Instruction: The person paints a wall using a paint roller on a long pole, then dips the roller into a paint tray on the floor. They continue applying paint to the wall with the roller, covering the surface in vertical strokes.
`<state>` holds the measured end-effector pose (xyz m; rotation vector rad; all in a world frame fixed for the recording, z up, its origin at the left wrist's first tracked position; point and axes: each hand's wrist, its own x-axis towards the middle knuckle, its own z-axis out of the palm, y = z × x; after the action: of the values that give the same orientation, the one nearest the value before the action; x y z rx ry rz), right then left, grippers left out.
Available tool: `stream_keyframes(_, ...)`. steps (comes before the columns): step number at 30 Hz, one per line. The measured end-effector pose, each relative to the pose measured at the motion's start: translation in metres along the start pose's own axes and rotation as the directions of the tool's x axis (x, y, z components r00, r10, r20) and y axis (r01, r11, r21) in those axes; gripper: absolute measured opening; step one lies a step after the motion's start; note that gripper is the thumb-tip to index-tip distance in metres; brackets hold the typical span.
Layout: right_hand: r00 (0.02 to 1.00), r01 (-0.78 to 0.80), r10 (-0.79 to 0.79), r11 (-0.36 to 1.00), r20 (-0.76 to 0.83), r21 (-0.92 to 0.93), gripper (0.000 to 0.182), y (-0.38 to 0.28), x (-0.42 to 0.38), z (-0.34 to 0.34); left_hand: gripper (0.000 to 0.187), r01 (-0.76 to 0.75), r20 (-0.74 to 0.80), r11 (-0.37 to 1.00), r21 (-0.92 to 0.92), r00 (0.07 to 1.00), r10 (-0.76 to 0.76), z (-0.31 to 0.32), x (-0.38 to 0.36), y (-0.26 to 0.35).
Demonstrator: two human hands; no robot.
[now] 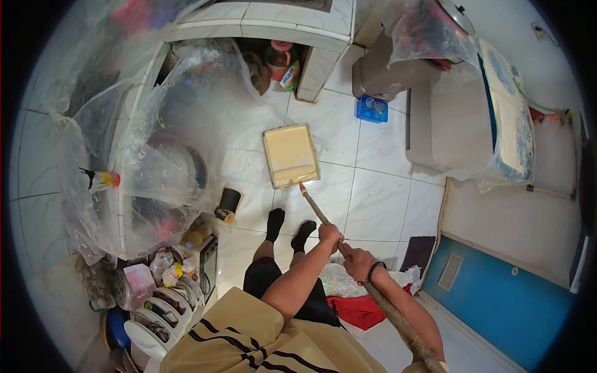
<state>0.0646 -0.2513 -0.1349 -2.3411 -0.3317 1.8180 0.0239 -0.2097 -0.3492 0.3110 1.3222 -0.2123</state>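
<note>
Both my hands grip a long wooden pole (318, 211), which slants from the lower right up toward a paint tray. My left hand (331, 234) is closed around it farther forward. Just behind, my right hand (359, 264), with a dark band at the wrist, is wrapped round the same pole. At the pole's far end, a cream-coated paint roller (295, 172) lies across the near end of the paint tray (267, 152). Cream paint (289, 146) covers the tray's inside. The tray sits on the white tiled floor in front of my feet.
Clear plastic sheeting (180, 105) drapes the tiled counter on the left. A small dark container (229, 200) stands near my feet. A blue box (372, 109) lies beside large grey bins (444, 118). Red cloth (357, 312) lies behind me, near a blue door (491, 298).
</note>
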Motion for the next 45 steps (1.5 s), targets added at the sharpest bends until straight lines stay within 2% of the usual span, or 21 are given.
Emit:
stream_keyframes(2,1.000,-0.026,0.026,1.000,0.010,-0.008,0.049,0.001,0.012,0.003,0.010,0.063,0.097,0.991,-0.122,0.994,-0.051,-0.019,0.041,-0.020)
stream_keyframes(5,0.999,-0.046,0.045,0.998,0.028,0.038,0.047,0.000,0.027,-0.002,0.016,0.015,0.106,0.987,-0.160,0.994,0.002,-0.011,0.044,-0.009)
stream_keyframes(8,1.000,-0.013,0.013,0.997,0.001,0.076,0.046,-0.004,0.041,-0.008,0.007,0.106,0.210,0.947,-0.304,0.977,-0.042,-0.014,0.057,0.011)
stream_keyframes(11,0.993,0.098,-0.095,0.994,-0.067,0.040,0.047,0.010,0.054,-0.010,0.009,-0.066,0.108,0.996,-0.066,0.992,0.073,0.003,0.056,0.026)
stream_keyframes(13,0.997,0.063,-0.060,0.994,-0.038,0.093,0.044,-0.006,0.033,-0.021,0.010,-0.103,-0.006,0.991,0.089,0.995,0.104,0.020,0.028,0.043)
stream_keyframes(19,0.990,0.113,-0.112,0.994,-0.088,0.006,0.048,0.013,0.004,-0.014,0.007,-0.079,0.043,0.997,-0.021,0.996,0.080,0.024,-0.011,0.022)
stream_keyframes(22,0.996,0.086,-0.086,0.996,-0.033,-0.007,0.048,0.007,-0.017,-0.020,0.013,-0.068,-0.024,0.989,0.133,0.997,0.072,0.023,-0.006,0.000)
stream_keyframes(23,0.997,0.080,-0.080,0.997,-0.003,-0.016,0.047,0.005,-0.020,-0.022,0.014,-0.095,-0.027,0.993,0.066,0.995,0.096,0.019,0.003,-0.010)
stream_keyframes(24,0.997,0.078,-0.077,0.997,0.023,-0.028,0.046,0.002,-0.020,-0.025,0.006,-0.063,-0.019,0.994,0.084,0.998,0.065,0.014,0.007,-0.012)
stream_keyframes(26,0.999,-0.006,0.006,1.000,0.041,0.007,0.048,0.025,0.013,-0.006,0.010,-0.010,-0.094,0.989,0.149,0.995,0.024,0.017,-0.003,-0.001)
stream_keyframes(27,1.000,0.012,-0.011,1.000,0.011,-0.019,0.046,0.020,0.015,-0.003,0.010,-0.062,0.051,0.967,0.249,0.997,0.051,0.007,0.008,-0.003)
stream_keyframes(28,0.999,0.030,-0.031,0.999,-0.019,-0.045,0.045,0.013,0.017,0.001,0.008,-0.230,0.280,0.862,0.451,0.954,0.108,-0.009,0.036,-0.013)
stream_keyframes(30,1.000,0.013,-0.013,0.999,-0.014,-0.048,0.043,0.012,0.029,0.002,0.008,-0.679,0.688,0.496,0.541,0.696,0.203,-0.041,0.089,-0.031)
stream_keyframes(31,1.000,0.003,-0.004,0.999,-0.003,-0.037,0.044,0.006,0.032,-0.002,0.008,-0.255,0.673,0.964,0.068,0.725,0.145,-0.052,0.138,-0.045)
stream_keyframes(32,1.000,-0.005,0.005,1.000,0.011,-0.025,0.044,0.002,0.034,-0.006,0.009,0.311,0.654,0.829,-0.465,0.751,0.086,-0.062,0.182,-0.057)
stream_keyframes(34,0.999,0.037,-0.038,0.998,-0.010,-0.059,0.037,0.007,0.043,-0.008,0.009,0.001,0.321,0.974,-0.225,0.944,0.074,-0.023,0.107,-0.013)
stream_keyframes(35,0.999,0.043,-0.044,0.998,-0.013,-0.034,0.036,0.004,0.041,-0.011,0.010,-0.060,0.137,0.998,-0.030,0.989,0.063,0.002,0.053,0.017)
stream_keyframes(38,0.998,0.067,-0.068,0.997,-0.001,0.048,0.040,0.005,0.038,-0.015,0.013,-0.104,-0.034,0.993,0.063,0.994,0.107,0.021,0.022,0.038)
stream_keyframes(42,0.994,0.100,-0.102,0.993,-0.032,-0.064,0.043,0.025,0.033,-0.008,0.012,-0.127,0.039,0.991,0.053,0.991,0.125,0.014,0.023,0.022)
stream_keyframes(44,0.997,0.072,-0.072,0.997,0.005,0.020,0.042,0.010,0.001,-0.015,0.012,-0.113,0.028,0.990,0.079,0.993,0.112,0.018,0.014,0.011)
stream_keyframes(45,0.999,0.049,-0.050,0.998,0.017,0.038,0.042,0.008,-0.006,-0.017,0.016,-0.142,-0.026,0.966,0.216,0.988,0.151,0.022,0.011,0.005)
